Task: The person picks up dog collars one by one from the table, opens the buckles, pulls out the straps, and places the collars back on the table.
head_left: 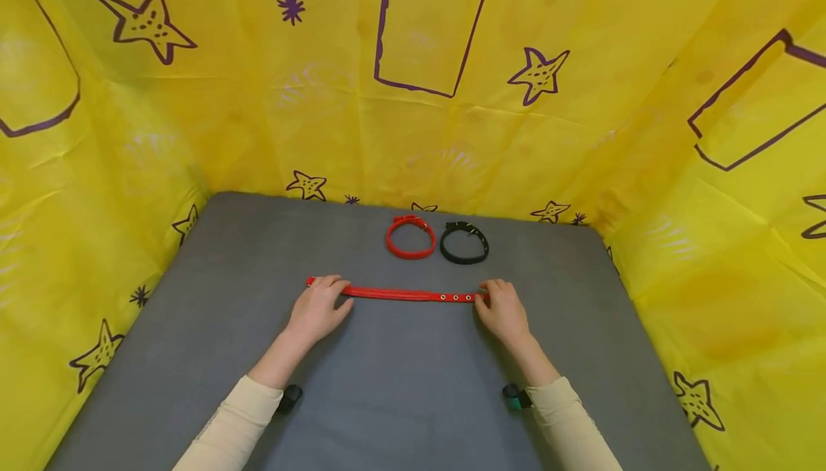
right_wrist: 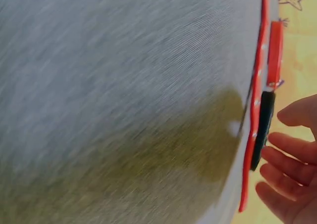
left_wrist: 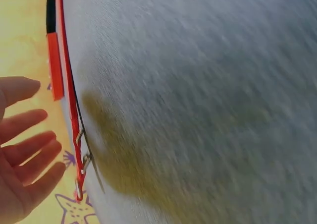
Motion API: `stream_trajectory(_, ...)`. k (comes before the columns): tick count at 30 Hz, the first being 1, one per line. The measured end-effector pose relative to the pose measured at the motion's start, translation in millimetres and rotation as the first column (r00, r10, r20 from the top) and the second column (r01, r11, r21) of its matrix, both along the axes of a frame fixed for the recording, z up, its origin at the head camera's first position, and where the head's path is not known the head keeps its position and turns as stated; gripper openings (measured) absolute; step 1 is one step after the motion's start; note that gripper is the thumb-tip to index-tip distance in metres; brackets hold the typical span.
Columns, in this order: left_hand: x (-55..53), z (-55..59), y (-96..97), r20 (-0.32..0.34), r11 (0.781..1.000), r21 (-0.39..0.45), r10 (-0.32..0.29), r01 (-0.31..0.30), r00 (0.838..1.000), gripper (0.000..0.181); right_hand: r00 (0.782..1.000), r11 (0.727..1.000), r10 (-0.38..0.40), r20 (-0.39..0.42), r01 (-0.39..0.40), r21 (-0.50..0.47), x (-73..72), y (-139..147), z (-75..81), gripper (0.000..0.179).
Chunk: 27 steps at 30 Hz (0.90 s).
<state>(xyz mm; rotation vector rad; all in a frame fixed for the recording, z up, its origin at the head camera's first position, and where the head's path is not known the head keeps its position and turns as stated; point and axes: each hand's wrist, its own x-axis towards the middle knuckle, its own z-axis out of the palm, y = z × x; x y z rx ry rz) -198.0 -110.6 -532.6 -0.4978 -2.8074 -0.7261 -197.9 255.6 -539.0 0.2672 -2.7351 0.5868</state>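
Note:
A red collar (head_left: pixel 393 294) with a buckle lies stretched out straight on the grey table, its eyelets toward the right. Over its buckle end is my left hand (head_left: pixel 320 306), fingers loosely spread in the left wrist view, where the metal buckle and ring (left_wrist: pixel 84 159) show beside the fingertips. At the eyelet end my right hand (head_left: pixel 503 310) has relaxed, slightly bent fingers, apart from one another in the right wrist view. Neither hand grips the strap. Behind it stand two fastened collars, a red looped collar (head_left: pixel 411 237) and a black looped collar (head_left: pixel 464 243), side by side.
The grey tabletop (head_left: pixel 400 392) extends around the collars. Yellow cloth (head_left: pixel 258 120) with purple drawings encloses the back and both sides. A dark wrist device (head_left: pixel 290 399) sits at the left cuff, another device (head_left: pixel 516 397) at the right.

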Motion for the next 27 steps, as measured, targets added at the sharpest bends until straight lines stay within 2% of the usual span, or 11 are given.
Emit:
stream_trajectory(3, -3.9, 0.8, 3.9, 0.075, 0.997, 0.077, -0.027, 0.021, 0.997, 0.035, 0.999, 0.998, 0.026, 0.027, -0.024, -0.066, -3.9, -6.8, 1.6, 0.019)
stream_trajectory(9, -17.7, 3.2, 14.0, 0.131, 0.972, 0.216, -0.123, 0.092, 0.984, 0.039, 0.993, 0.978, 0.051, 0.107, -0.028, -0.208, -11.6, -16.5, 3.0, 0.021)
stream_trajectory(14, -24.9, 2.6, 21.5, 0.219, 0.937, 0.342, -0.16, 0.078, 0.963, 0.045, 0.98, 0.95, 0.06, 0.192, 0.003, -0.311, -17.2, -25.2, 2.8, 0.025)
stream_trajectory(17, -28.5, 2.3, 26.9, 0.3, 0.912, 0.409, -0.172, 0.036, 0.938, 0.048, 0.972, 0.93, 0.064, 0.224, 0.024, -0.368, -21.8, -30.8, 1.1, 0.027)
stream_trajectory(22, -37.5, 1.8, 35.3, 0.421, 0.868, 0.493, -0.181, -0.056, 0.889, 0.051, 0.952, 0.884, 0.071, 0.298, 0.078, -0.461, -29.8, -41.6, -0.1, 0.032)
stream_trajectory(25, -44.9, 0.5, 39.4, 0.48, 0.814, 0.568, -0.205, -0.124, 0.853, 0.052, 0.939, 0.859, 0.075, 0.336, 0.11, -0.5, -34.5, -48.6, -0.1, 0.034)
stream_trajectory(27, -49.7, 0.3, 42.0, 0.516, 0.76, 0.626, -0.232, -0.178, 0.825, 0.053, 0.933, 0.844, 0.079, 0.35, 0.125, -0.522, -37.7, -53.5, 0.2, 0.035)
